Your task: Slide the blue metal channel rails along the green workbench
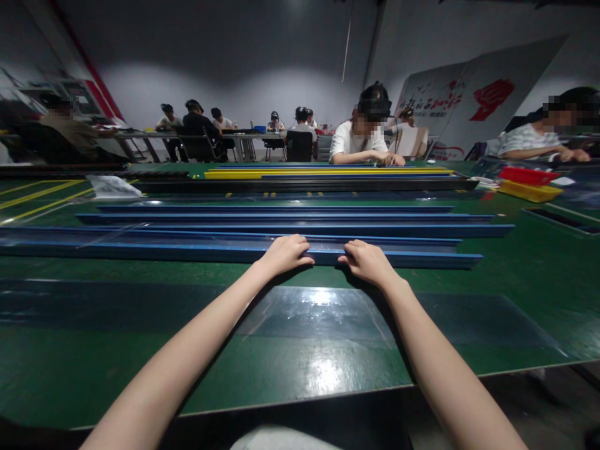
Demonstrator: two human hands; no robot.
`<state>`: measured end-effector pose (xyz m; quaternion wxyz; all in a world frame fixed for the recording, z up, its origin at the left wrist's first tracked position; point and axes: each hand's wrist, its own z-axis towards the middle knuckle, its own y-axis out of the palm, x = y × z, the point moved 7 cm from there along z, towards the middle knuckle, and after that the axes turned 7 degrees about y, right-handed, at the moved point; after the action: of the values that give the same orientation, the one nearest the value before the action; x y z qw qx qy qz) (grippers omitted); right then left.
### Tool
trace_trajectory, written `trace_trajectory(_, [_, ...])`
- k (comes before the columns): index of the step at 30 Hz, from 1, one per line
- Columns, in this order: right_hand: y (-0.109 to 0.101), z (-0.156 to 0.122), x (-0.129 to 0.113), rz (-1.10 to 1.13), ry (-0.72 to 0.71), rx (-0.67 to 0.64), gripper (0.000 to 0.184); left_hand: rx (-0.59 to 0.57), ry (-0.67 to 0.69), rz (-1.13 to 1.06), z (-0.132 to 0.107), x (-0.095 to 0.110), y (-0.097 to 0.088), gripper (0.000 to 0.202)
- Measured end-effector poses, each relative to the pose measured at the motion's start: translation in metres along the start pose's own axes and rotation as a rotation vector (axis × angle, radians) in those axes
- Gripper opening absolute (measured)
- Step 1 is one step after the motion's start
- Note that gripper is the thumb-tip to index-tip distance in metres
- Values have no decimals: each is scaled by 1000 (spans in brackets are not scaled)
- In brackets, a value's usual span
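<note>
Several long blue strips (187, 252) lie side by side across the green table (515, 275), running left to right. My left hand (285, 252) rests on the nearest blue strip with its fingers curled over the strip's near edge. My right hand (367, 260) grips the same strip a little to the right, fingers bent over it. The two hands are a short gap apart. A clear glossy sheet (319, 312) lies flat on the table between my forearms.
Further back lie black strips (300, 185) and yellow strips (323, 172). Red and yellow trays (529, 182) sit at the far right. A person in a white shirt (359, 140) sits across the table; other people work at tables behind and at both sides.
</note>
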<state>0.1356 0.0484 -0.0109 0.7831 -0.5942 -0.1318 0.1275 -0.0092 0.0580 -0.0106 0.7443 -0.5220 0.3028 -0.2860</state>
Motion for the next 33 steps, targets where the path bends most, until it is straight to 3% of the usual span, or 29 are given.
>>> trace_trajectory(16, [-2,1,3,2,-11,7,25,21,30,102,1,4,-4,34])
trace_trajectory(33, [-3,-5,24,-37,66,-28,26,43,92,25,1,9,-3,29])
